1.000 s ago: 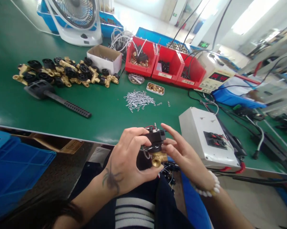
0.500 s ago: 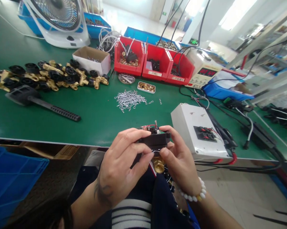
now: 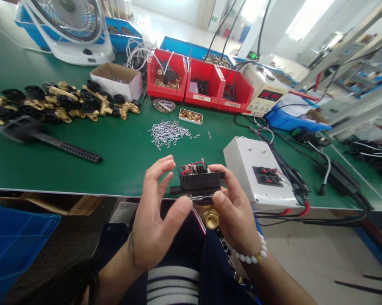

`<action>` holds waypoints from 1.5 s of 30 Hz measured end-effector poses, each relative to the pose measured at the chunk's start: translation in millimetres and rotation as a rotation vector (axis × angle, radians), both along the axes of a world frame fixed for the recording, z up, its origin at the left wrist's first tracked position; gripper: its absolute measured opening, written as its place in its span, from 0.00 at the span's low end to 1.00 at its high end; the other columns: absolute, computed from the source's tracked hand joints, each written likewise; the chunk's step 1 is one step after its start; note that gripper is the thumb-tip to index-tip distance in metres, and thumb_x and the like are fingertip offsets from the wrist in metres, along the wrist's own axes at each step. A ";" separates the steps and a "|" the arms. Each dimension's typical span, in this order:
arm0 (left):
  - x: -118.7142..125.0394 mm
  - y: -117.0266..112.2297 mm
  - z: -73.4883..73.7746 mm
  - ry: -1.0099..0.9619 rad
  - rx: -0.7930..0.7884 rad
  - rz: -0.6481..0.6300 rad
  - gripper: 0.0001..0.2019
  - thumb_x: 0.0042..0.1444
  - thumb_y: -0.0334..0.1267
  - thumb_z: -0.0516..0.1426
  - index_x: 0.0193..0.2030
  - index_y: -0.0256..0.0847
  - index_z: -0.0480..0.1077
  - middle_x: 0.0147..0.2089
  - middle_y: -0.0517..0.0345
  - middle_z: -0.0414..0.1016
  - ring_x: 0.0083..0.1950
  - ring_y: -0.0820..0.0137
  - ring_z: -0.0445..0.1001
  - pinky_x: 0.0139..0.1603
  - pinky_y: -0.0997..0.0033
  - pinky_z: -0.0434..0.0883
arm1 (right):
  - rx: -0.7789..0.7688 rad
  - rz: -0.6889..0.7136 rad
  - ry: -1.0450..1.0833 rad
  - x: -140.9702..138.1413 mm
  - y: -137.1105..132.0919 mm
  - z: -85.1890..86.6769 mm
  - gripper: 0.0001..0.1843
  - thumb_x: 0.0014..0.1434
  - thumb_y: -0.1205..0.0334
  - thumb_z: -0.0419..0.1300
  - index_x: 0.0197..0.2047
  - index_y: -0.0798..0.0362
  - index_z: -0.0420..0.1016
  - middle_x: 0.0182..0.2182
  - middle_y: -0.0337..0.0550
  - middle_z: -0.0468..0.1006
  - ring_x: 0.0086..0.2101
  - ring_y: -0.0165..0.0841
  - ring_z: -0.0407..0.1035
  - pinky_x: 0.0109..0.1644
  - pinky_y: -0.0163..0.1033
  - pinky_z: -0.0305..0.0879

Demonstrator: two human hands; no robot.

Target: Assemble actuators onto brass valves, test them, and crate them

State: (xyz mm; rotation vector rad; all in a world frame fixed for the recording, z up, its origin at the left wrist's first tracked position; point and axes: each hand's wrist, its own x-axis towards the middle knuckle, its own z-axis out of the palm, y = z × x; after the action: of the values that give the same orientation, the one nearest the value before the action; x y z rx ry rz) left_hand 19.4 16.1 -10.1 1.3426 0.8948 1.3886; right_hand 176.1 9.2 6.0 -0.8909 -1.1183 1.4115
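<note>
My right hand (image 3: 237,207) grips a brass valve with a black actuator housing (image 3: 200,182) on top, just in front of the bench edge. Red and black wires and small electronic parts show in the housing's uncovered top. Below it the hexagonal brass port (image 3: 211,219) faces me. A shiny metal clip or wire (image 3: 197,197) lies along the underside of the housing. To the left, my left hand (image 3: 161,212) is spread beside the housing, fingers apart and holding nothing. Beyond the hands, a pile of silver R-shaped spring pins (image 3: 168,134) lies on the green bench (image 3: 124,169).
Brass valves with black caps (image 3: 64,101) and a black mallet-like tool (image 3: 51,137) lie at left. Red bins (image 3: 203,99), a tray of brass nuts (image 3: 190,116) and a white carton (image 3: 130,87) stand behind. A grey box (image 3: 257,173) with terminals stands at right, beside cables.
My left hand has let go of the black housing and opened, moving slightly left of it. My right hand still holds the valve. The view has shifted a little.
</note>
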 end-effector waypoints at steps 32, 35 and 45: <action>-8.4 -9.7 21.8 -0.199 -0.432 -0.344 0.24 0.51 0.42 0.70 0.53 0.42 0.70 0.49 0.55 0.81 0.48 0.63 0.80 0.50 0.69 0.76 | 0.034 -0.433 -1.267 158.3 126.6 23.0 0.12 0.55 0.54 0.63 0.34 0.55 0.79 0.25 0.41 0.76 0.26 0.32 0.65 0.39 0.41 0.62; -9.7 -12.6 24.9 -0.128 -0.388 -0.310 0.25 0.49 0.40 0.70 0.52 0.44 0.69 0.47 0.58 0.81 0.45 0.65 0.81 0.48 0.70 0.77 | 0.082 -0.415 -1.254 160.2 126.4 21.5 0.17 0.55 0.47 0.61 0.33 0.55 0.78 0.27 0.43 0.77 0.27 0.32 0.67 0.37 0.40 0.63; -10.6 -16.6 22.3 -0.137 -0.337 -0.357 0.28 0.47 0.37 0.72 0.54 0.49 0.68 0.46 0.61 0.81 0.41 0.69 0.82 0.43 0.75 0.79 | 0.103 -0.421 -1.294 163.3 127.0 20.8 0.24 0.57 0.37 0.58 0.28 0.51 0.74 0.26 0.44 0.77 0.26 0.34 0.68 0.35 0.39 0.63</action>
State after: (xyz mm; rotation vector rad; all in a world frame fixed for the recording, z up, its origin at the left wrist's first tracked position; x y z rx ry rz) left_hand 8.8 -0.5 12.2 1.0729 0.7173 0.9907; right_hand 339.5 136.2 26.8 -1.9164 -1.7285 0.2959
